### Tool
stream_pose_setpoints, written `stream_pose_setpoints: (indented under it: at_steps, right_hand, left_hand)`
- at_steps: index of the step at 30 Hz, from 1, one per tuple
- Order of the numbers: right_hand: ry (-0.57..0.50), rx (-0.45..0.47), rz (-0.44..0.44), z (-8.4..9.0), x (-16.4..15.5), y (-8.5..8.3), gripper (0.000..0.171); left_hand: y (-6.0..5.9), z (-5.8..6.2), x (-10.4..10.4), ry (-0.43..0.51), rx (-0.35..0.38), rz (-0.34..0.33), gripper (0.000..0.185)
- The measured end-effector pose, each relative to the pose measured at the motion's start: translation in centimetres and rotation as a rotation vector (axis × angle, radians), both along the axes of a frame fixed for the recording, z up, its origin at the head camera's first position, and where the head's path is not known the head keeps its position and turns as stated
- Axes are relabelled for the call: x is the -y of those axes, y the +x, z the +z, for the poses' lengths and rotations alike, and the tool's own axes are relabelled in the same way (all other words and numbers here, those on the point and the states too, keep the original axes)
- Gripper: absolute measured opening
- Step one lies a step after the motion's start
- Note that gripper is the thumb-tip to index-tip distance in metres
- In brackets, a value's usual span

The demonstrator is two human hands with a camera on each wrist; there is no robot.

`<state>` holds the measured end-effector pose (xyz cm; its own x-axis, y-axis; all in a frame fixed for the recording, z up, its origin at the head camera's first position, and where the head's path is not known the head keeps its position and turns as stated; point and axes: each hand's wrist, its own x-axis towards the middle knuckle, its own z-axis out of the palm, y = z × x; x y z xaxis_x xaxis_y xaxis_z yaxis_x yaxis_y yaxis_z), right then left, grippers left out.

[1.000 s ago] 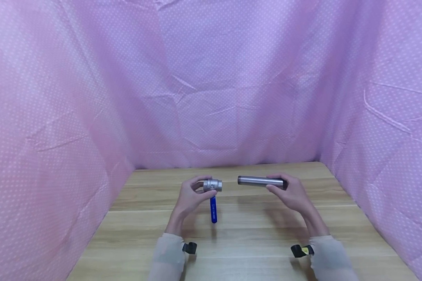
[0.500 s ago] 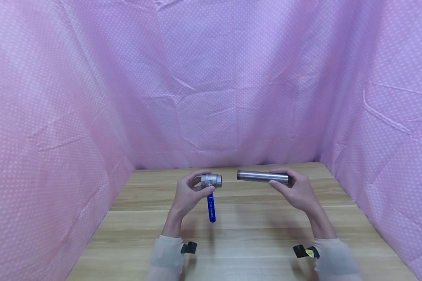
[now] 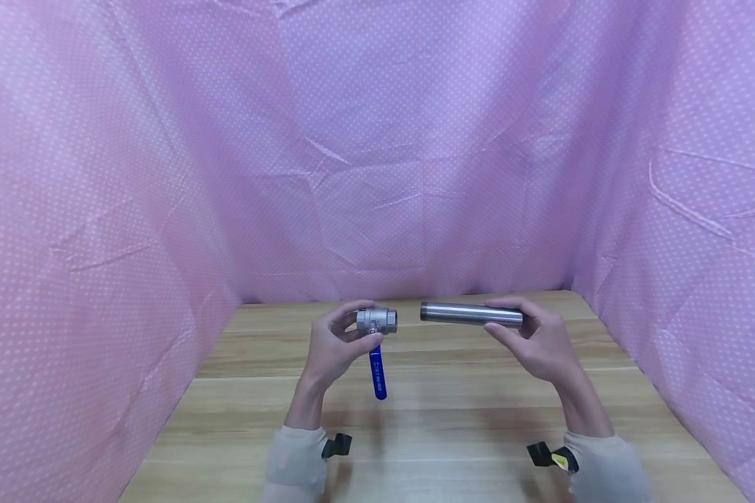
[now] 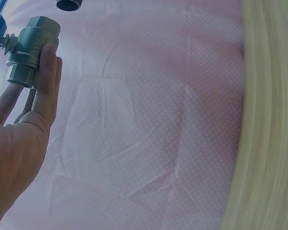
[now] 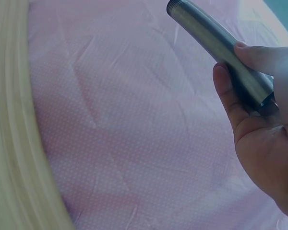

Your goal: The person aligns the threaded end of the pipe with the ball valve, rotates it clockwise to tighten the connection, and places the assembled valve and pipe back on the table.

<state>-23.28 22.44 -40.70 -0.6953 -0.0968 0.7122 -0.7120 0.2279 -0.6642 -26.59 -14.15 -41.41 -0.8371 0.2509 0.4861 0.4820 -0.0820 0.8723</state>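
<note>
My left hand [image 3: 332, 347] holds a steel ball valve [image 3: 377, 321] between thumb and fingers, above the table. From the valve a blue lever handle [image 3: 378, 374] points down toward me. A steel pipe [image 3: 468, 314] is pinched near its right end by my right hand [image 3: 537, 342]. The pipe lies roughly level, and its free left end faces the valve's opening across a small gap. In the right wrist view, threads show on that free end of the pipe [image 5: 216, 40]. The left wrist view has the valve [image 4: 34, 50] gripped by the fingers, with the pipe's end [image 4: 68, 4] at the top edge.
Below both hands is a wooden table [image 3: 415, 433]. Pink dotted cloth [image 3: 377, 175] surrounds it at the back and both sides. A small black camera is strapped to each wrist.
Both hands have risen slightly and shifted apart, the left hand a little left with the valve. My right hand has moved right along the pipe's view, while the pipe's free end sits slightly farther left.
</note>
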Motion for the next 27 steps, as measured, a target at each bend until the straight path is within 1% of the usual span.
stream_pose_setpoints:
  at_steps: [5,12,17,22,27]
  right_hand:
    - [-0.026,-0.03,0.066,0.7,0.2,0.6,0.045]
    - [-0.042,-0.047,0.115,1.4,0.4,1.2,0.049]
    - [-0.06,-0.091,0.147,1.5,0.5,1.3,0.052]
    - [-0.079,-0.144,0.193,1.7,0.7,1.3,0.053]
    - [-0.08,-0.153,0.213,1.7,1.1,1.5,0.053]
  left_hand:
    - [0.5,0.6,0.1,0.005,-0.021,-0.003,0.053]
    - [0.9,1.0,0.2,0.014,-0.064,-0.02,0.053]
    - [1.2,1.3,0.1,0.02,-0.092,-0.032,0.054]
    - [1.4,1.4,-0.1,0.028,-0.113,-0.044,0.054]
    - [1.5,1.4,-0.4,0.032,-0.123,-0.052,0.053]
